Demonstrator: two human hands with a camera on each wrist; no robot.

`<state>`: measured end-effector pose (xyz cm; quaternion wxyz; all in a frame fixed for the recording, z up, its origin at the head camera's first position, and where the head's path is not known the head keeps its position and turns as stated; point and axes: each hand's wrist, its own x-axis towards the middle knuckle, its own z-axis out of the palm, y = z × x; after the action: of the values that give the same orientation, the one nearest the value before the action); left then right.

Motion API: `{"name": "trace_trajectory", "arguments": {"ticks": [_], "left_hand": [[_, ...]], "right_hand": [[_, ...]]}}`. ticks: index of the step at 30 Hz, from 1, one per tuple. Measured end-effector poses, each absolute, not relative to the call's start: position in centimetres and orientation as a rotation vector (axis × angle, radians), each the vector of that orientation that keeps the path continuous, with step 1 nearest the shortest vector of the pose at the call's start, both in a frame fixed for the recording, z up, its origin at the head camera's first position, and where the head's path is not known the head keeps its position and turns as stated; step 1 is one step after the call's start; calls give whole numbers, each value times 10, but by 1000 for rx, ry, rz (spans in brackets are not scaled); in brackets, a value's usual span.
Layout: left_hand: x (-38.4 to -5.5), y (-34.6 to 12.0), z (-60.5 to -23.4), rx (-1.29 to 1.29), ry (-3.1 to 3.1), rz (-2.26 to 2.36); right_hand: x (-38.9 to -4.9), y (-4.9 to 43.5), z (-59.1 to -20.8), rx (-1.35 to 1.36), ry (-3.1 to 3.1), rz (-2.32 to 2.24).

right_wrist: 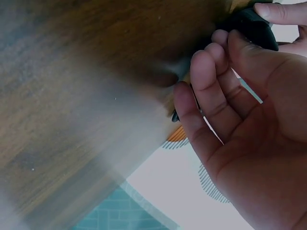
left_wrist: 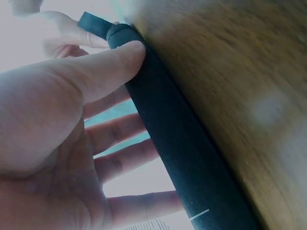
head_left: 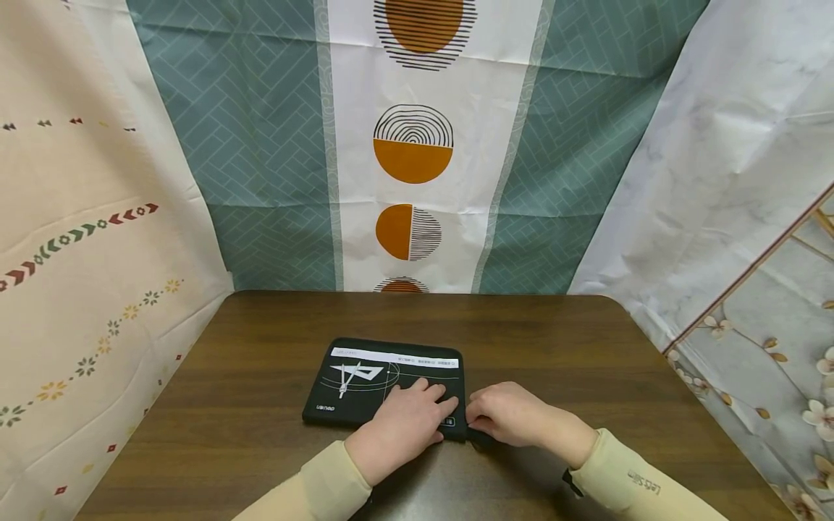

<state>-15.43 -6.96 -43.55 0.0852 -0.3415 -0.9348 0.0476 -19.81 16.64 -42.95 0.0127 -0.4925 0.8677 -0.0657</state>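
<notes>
A flat black drawing-set case (head_left: 365,405), printed with a white compass and set square, lies on the table. My left hand (head_left: 407,423) rests on its right half in the head view, fingers spread over the top. In the left wrist view the thumb (left_wrist: 127,60) presses the case's long edge (left_wrist: 177,139). A short black tab (left_wrist: 93,25) sticks out at the case's corner. Beside that corner, my right hand (head_left: 511,416) has its thumb and fingertips drawn together, pinching the tab. In the right wrist view its fingers (right_wrist: 201,72) are curled, partly hiding the tab.
The brown wooden table (head_left: 554,340) extends around the case on all sides. Behind it hangs a patterned curtain (head_left: 274,145), with a cream cloth (head_left: 78,217) at left and a marbled, flowered cloth (head_left: 736,181) at right.
</notes>
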Motion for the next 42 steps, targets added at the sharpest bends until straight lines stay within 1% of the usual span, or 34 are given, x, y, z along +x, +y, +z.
{"name": "trace_trajectory", "arguments": {"ticks": [5,10,24,31,36,39,42], "left_hand": [[-158,-63,-435,-971,-2809,160],[-161,-59,-435,-921,-2842,186],[-159,-68,-442,-916,-2825,133],[-159,-89,-440,-939,-2827,68],[-165,-113,-435,-893,-2878,-49],[-173,-132,-433,-826,-2894,-86],[-181,-151,-431,-745,-2887,-78]], "right_hand": [[-204,167,-427,-1462,2714,-207],[-208,168,-427,-1467,2728,-186],[-206,165,-433,-1413,2760,-208],[-199,169,-434,-1393,2820,-246],[-198,174,-435,-1379,3003,-210],[-201,175,-436,-1311,3144,-180],[-205,173,-435,-1175,3232,-181]]}}
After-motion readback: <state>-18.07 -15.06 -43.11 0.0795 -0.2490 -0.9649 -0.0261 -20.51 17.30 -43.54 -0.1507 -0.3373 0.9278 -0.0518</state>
